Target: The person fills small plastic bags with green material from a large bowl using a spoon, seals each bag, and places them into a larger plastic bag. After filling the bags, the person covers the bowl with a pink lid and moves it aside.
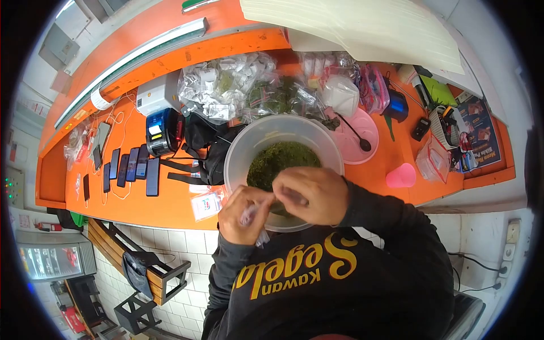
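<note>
A large translucent round tub holds dark green, leafy or flaky material. Both hands meet over the tub's near side, fingertips close together. My left hand has its fingers curled round a small clear plastic bag, part of which hangs below the palm. My right hand is closed with thumb and fingers pinched; whatever lies between them is too small to make out. Behind the tub lie clear bags of green material and a heap of small white packets.
On the orange table are several phones, a black bag, a pink tray with a dark spoon, a pink cup and a blue-black device. A wooden bench stands at lower left.
</note>
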